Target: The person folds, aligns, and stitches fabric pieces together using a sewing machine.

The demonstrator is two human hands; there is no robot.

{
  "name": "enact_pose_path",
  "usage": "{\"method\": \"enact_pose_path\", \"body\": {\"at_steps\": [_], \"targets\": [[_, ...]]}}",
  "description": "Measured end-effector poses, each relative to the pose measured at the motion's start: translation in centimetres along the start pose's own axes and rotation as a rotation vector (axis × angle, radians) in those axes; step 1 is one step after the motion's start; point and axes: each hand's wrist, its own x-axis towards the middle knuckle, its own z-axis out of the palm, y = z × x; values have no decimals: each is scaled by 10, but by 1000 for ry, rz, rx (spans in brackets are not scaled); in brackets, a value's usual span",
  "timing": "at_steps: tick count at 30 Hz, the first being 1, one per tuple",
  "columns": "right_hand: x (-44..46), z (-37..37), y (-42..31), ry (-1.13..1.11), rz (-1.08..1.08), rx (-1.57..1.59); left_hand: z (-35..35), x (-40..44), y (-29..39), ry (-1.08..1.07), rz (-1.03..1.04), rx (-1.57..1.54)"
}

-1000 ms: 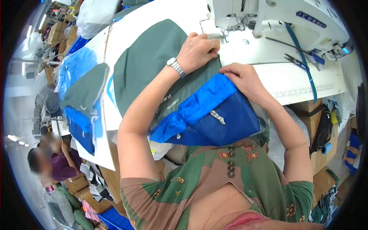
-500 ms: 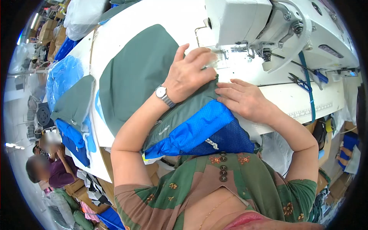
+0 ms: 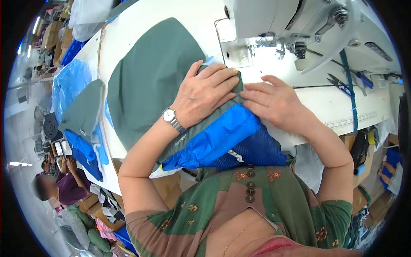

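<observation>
Dark green fabric (image 3: 150,77) lies on the white table, joined to a bright blue piece (image 3: 227,128) with darker blue mesh (image 3: 265,145) and a pale cord. My left hand (image 3: 205,92) rests flat on the green fabric, its fingers stretched toward the fabric's right edge. Beside it, my right hand (image 3: 276,103) touches that edge with its fingertips, the fingers apart. Just beyond both hands is the sewing machine (image 3: 265,21), with its metal plate (image 3: 237,55) in front of my left fingertips.
Blue-handled snips (image 3: 340,85), a screwdriver (image 3: 364,79) and a teal strap (image 3: 353,103) lie at the right. Another green piece (image 3: 83,105) and blue plastic (image 3: 70,85) are at the left. A person in purple (image 3: 70,186) sits beyond the table's left end.
My left hand has flattened from a pinch onto the green fabric and shifted left and down. My right fingers have spread. The fabric has moved slightly left.
</observation>
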Motion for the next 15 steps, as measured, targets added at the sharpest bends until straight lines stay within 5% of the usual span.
{"method": "enact_pose_path", "body": {"at_steps": [15], "targets": [[-11, -13, 27, -32, 266, -58, 28, 31, -12, 99, 4, -124]]}}
